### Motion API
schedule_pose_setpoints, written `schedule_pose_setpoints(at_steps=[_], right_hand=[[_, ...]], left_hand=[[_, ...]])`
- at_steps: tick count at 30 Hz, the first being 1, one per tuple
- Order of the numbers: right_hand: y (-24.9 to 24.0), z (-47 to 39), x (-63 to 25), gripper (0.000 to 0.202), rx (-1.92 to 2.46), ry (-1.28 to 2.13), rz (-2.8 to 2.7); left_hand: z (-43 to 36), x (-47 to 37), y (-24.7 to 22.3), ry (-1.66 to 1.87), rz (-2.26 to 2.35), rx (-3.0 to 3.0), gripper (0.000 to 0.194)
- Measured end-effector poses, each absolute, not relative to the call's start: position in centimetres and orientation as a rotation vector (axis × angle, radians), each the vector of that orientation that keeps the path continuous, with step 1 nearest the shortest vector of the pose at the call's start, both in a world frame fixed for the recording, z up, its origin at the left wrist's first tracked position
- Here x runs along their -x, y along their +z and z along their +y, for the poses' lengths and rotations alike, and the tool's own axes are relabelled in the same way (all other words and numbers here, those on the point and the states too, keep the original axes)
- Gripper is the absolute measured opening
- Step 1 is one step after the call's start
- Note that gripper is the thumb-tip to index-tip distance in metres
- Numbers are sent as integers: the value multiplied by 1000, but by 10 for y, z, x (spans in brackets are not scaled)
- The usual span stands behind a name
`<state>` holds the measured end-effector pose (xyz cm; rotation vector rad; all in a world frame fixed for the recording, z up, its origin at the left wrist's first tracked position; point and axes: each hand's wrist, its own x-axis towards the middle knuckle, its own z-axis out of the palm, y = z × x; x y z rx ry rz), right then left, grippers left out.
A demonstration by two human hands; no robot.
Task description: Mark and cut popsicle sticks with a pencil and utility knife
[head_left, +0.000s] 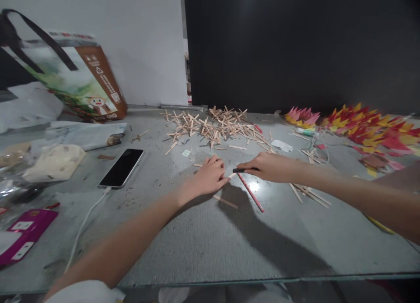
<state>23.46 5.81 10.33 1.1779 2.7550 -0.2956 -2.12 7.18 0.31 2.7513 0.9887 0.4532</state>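
My left hand presses a flat wooden craft stick down on the table, its fingers closed and bent over it. My right hand is wrapped round a slim black tool, perhaps a cutter. The tool's tip reaches the right end of that stick, close to my left fingertips. Just below the tool a red pencil lies at a slant. Another loose craft stick lies below my left hand.
Behind my hands spreads a heap of crossed wooden sticks. More loose sticks lie under my right forearm. Red and yellow paper pieces cover the back right. To the left are a charging phone, a shopping bag and a purple packet.
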Motion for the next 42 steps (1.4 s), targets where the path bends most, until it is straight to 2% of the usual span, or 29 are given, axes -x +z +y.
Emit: schedule_pose_setpoints(at_steps=[3, 7, 12, 17, 42], right_hand=[[96, 60, -235, 41, -1134, -378, 2737], [85, 60, -236, 43, -1162, -432, 2705], [72, 60, -239, 48, -1139, -458, 2719], [65, 63, -241, 48, -1150, -492, 2745], [62, 66, -239, 47, -1126, -456, 2749]], left_hand=[[77, 22, -2, 506, 1003, -2574, 23], [82, 26, -11, 472, 937, -2529, 33], [83, 28, -14, 425, 919, -2517, 28], [85, 27, -18, 451, 978, -2487, 34], [86, 26, -20, 447, 1009, -2493, 36]])
